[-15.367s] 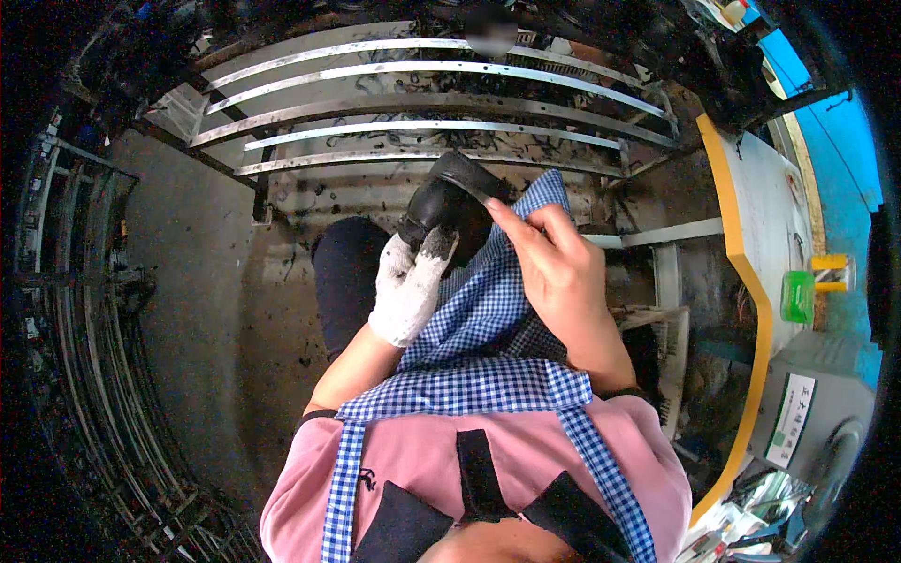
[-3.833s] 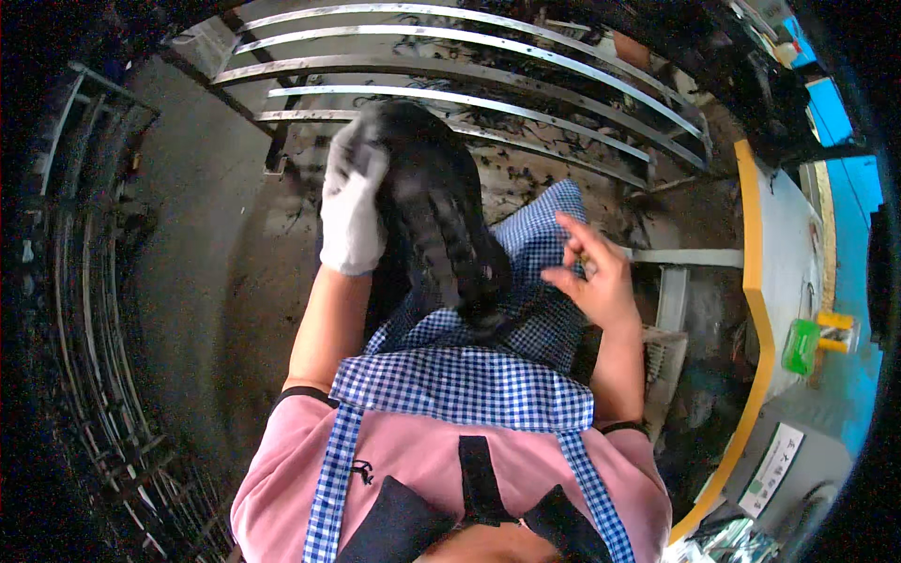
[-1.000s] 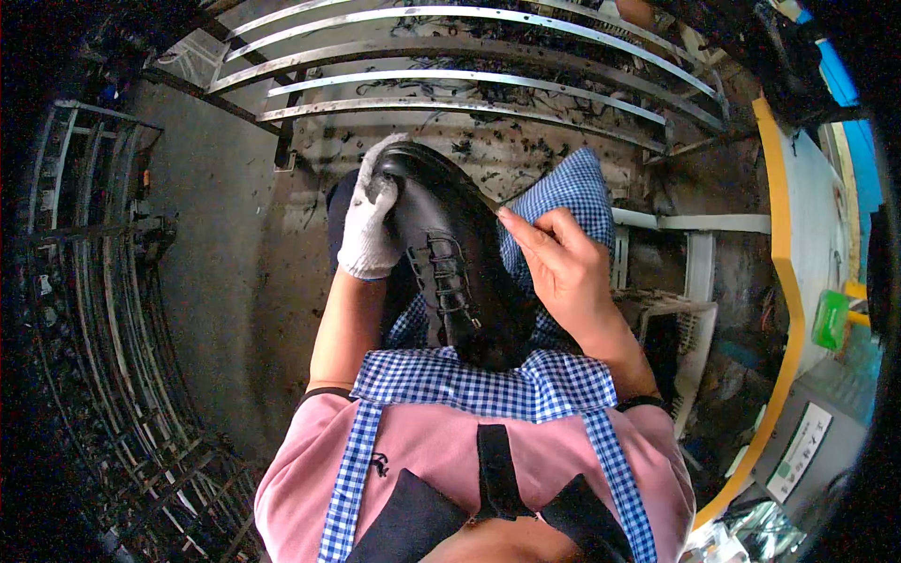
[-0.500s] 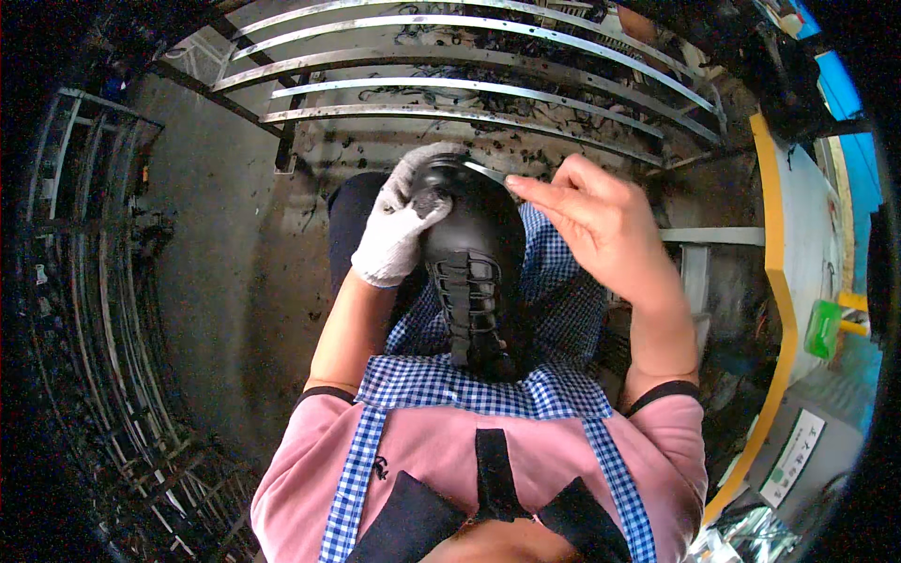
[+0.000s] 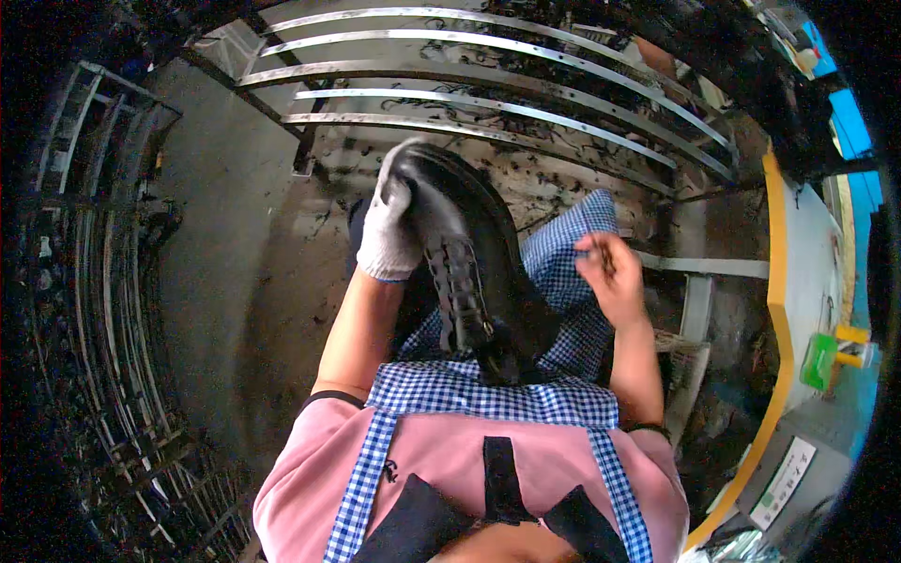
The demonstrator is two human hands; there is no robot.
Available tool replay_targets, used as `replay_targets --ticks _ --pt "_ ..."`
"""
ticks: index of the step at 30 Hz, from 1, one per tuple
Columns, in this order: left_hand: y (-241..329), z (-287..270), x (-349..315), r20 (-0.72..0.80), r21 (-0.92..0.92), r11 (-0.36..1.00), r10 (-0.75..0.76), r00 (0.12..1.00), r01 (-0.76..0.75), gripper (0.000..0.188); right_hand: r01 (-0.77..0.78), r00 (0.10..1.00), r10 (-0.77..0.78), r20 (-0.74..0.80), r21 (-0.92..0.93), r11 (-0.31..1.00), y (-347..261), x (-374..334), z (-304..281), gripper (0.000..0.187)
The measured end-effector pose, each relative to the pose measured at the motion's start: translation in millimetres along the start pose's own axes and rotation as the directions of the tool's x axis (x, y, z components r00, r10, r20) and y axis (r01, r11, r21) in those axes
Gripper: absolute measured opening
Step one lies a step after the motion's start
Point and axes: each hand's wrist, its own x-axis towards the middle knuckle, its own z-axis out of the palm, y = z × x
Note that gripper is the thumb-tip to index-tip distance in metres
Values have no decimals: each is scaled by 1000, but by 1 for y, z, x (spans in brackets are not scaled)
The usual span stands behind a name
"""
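A black lace-up boot lies across my lap, its toe pointing away from me and its lacing toward my left. My left hand, in a white knit glove, is closed around the toe end. The boot is tipped so that its side and sole edge face right. My bare right hand is apart from the boot, over my right thigh, with its fingers curled together. Motion smears the fingertips, and whatever they hold cannot be made out. Beneath the boot is my blue-and-white checked apron.
Ahead stands a low metal rack of parallel bars, with dark scraps strewn on the floor under it. More metal racks line the left. To the right are a yellow-edged panel and a green object.
My right hand has drawn away from the toe, moving down and right; the thin blade it held no longer shows. My left hand has tilted the boot, turning its sole edge rightward.
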Motion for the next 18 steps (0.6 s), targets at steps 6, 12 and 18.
replay_targets --ticks 6,12,18 --pt "4 -10 8 -322 -278 959 -145 935 53 55 296 954 -285 91 -156 942 -14 -46 16 76" --pt "1 -22 8 122 -692 688 -186 975 218 48 404 904 -256 342 -485 776 -26 -49 11 94" --pt "19 -20 4 -163 -100 995 9 987 -26 60 -151 988 126 84 426 892 -9 -26 10 76"
